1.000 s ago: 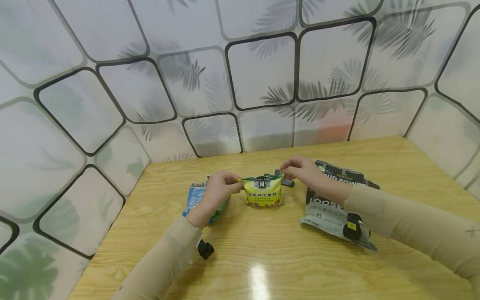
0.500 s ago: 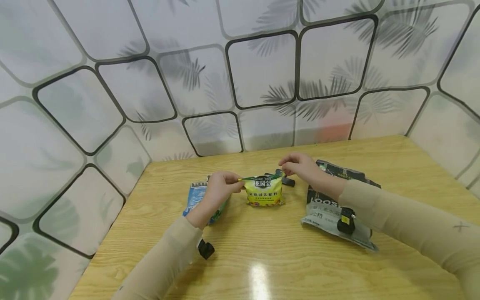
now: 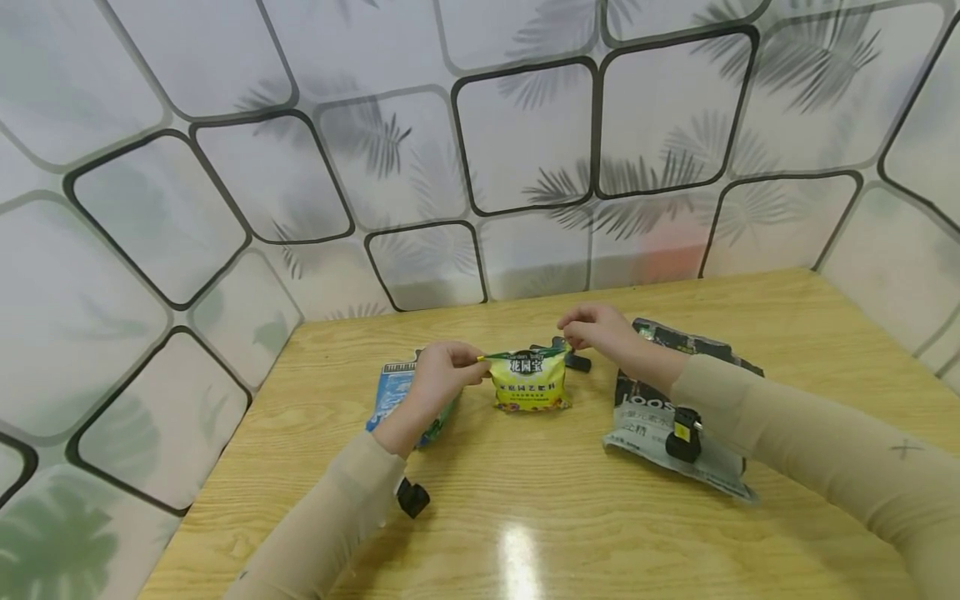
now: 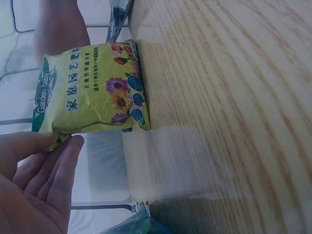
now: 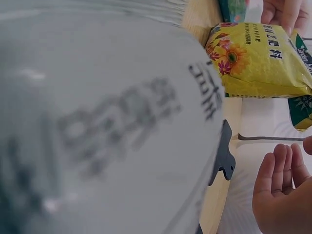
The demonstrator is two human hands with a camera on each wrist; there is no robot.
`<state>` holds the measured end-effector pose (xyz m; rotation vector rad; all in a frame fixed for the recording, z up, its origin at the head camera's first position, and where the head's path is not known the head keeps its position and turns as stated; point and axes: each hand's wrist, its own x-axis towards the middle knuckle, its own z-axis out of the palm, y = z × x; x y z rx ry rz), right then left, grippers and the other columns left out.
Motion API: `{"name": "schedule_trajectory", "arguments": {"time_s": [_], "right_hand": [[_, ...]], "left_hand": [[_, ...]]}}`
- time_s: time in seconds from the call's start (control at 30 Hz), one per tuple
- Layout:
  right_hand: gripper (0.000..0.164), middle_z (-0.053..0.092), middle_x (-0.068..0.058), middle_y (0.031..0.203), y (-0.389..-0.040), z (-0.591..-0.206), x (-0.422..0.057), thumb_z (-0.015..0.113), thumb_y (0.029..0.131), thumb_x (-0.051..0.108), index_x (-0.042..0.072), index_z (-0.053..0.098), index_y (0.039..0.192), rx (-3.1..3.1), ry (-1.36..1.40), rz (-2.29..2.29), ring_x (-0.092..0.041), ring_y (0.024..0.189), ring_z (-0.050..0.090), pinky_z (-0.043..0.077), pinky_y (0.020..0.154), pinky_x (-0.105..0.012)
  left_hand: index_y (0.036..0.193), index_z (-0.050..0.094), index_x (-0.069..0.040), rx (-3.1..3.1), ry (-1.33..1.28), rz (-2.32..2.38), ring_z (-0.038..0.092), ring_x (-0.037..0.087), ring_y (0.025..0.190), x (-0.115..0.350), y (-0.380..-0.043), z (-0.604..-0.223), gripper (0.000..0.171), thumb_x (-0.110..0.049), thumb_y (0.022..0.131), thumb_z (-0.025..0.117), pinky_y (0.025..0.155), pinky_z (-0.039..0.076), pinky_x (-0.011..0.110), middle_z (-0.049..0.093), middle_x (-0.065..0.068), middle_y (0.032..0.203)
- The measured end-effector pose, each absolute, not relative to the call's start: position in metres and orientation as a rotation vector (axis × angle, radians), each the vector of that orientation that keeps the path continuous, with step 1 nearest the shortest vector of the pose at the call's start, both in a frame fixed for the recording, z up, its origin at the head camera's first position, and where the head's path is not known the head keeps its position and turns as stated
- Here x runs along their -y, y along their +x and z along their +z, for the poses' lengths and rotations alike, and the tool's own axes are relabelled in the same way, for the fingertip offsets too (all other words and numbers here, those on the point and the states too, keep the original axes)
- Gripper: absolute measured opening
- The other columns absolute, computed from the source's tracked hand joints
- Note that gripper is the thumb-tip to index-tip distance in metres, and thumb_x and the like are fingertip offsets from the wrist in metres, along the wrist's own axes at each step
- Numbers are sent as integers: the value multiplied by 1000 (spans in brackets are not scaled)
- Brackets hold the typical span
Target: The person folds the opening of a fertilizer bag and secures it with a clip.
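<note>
A yellow fertilizer bag (image 3: 528, 387) with a green top and printed flowers stands upright on the wooden table. Its upper left corner is pinched between the thumb and fingers of my left hand (image 3: 442, 375). In the left wrist view the left hand (image 4: 46, 170) grips that corner of the bag (image 4: 92, 87). My right hand (image 3: 600, 333) hovers just beyond the bag's upper right corner, fingers loosely bent. Seen from the right wrist, the right hand (image 5: 280, 195) is apart from the bag (image 5: 263, 61), its fingers extended and nothing visible in them.
Left of the yellow bag lies a blue and green packet (image 3: 390, 396), partly behind the left hand. A black and grey pouch (image 3: 648, 433) lies under the right forearm. Behind the yellow bag is a dark flat object (image 3: 577, 363). A patterned wall (image 3: 525, 250) borders the table.
My right hand has let go of the bag's upper right corner and moved slightly away from it. The left hand keeps its pinch, and the bag stays in place.
</note>
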<state>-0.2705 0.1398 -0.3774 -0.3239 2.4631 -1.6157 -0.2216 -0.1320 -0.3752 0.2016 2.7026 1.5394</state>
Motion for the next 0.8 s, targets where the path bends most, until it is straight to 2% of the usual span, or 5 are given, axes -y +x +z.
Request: {"name": "schedule_trajectory", "arguments": {"time_s": [0.13,0.4,0.53,0.67,0.8], "right_hand": [[39,65,-26,127,-273,-378,-138,53,106,14,-10,60,135,-2448,-296,-1615,-17,99,63,58,108,-53],[43,61,-27,140,-281,-381,-132,55,106,15,-9,59,141,-2385,-182,-1631,-22,108,64,58,108,-47],[46,62,-23,138,-284,-381,-130,55,104,15,-8,58,144,-2345,-128,-1647,-18,103,62,57,106,-44],[47,64,-18,129,-287,-382,-129,55,103,13,-8,57,145,-2310,-90,-1676,-12,89,59,57,94,-37],[47,62,-20,135,-289,-383,-128,54,104,13,-8,56,147,-2299,-59,-1690,-10,86,58,56,88,-32]], "left_hand": [[113,80,-1,-2712,199,1531,80,29,92,132,-221,-375,17,-11,100,75,93,67,46,81,19,109],[109,82,-3,-2731,207,1508,80,33,93,132,-222,-376,14,-12,100,76,92,67,44,82,17,104],[108,82,-3,-2728,206,1518,80,30,91,132,-223,-376,14,-12,100,76,91,67,43,82,16,103],[109,82,-3,-2728,211,1521,80,27,89,132,-224,-377,14,-12,100,76,90,68,42,82,16,103],[109,81,-3,-2728,213,1526,80,24,87,132,-224,-377,14,-11,100,76,89,68,42,82,16,103]]}}
